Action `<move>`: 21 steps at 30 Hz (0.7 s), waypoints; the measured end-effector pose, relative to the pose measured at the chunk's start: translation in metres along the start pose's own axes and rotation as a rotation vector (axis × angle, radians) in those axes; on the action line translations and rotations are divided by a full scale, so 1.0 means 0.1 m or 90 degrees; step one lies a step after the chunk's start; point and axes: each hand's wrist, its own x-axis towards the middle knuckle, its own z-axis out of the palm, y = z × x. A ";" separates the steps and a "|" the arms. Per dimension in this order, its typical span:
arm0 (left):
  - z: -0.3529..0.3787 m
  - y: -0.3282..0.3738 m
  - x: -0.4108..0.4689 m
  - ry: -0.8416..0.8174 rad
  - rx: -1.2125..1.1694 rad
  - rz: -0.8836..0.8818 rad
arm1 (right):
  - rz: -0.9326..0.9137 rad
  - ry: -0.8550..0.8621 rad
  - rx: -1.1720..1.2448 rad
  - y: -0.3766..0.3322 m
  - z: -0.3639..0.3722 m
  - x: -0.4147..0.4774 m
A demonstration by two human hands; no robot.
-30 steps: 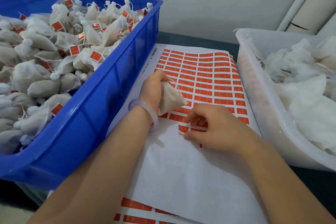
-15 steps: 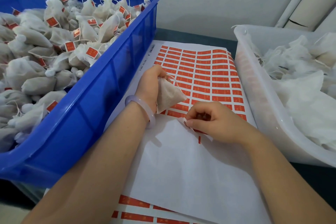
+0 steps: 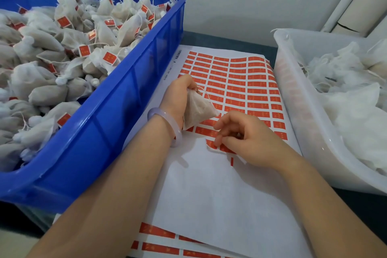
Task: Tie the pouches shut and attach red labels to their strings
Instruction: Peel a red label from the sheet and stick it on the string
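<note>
My left hand (image 3: 178,98) grips a small white filled pouch (image 3: 198,111) by its gathered neck, and the pouch hangs over the sticker sheet. A thin string loops from the neck. The sheet of red labels (image 3: 236,86) lies flat between two bins. My right hand (image 3: 249,138) rests at the lowest label rows with curled fingers, its fingertips pinching the edge of a red label (image 3: 211,144) that is lifting off the backing.
A blue crate (image 3: 125,98) on the left is piled with tied pouches carrying red labels. A translucent white bin (image 3: 297,115) on the right holds white pouches without labels. More label sheets (image 3: 159,243) stick out from under the top sheet near me.
My right hand's fingers have spread a little and a red label edge has come up from the backing. My left hand still holds the pouch in about the same place.
</note>
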 end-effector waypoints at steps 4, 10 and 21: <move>0.01 0.00 0.01 -0.002 0.005 0.007 | -0.002 0.002 0.000 -0.03 0.00 0.00; -0.03 0.01 0.01 -0.019 -0.024 -0.014 | -0.037 -0.004 -0.123 -0.06 0.05 -0.03; -0.02 0.02 -0.01 -0.029 -0.009 -0.022 | -0.038 0.023 -0.092 -0.05 0.08 -0.01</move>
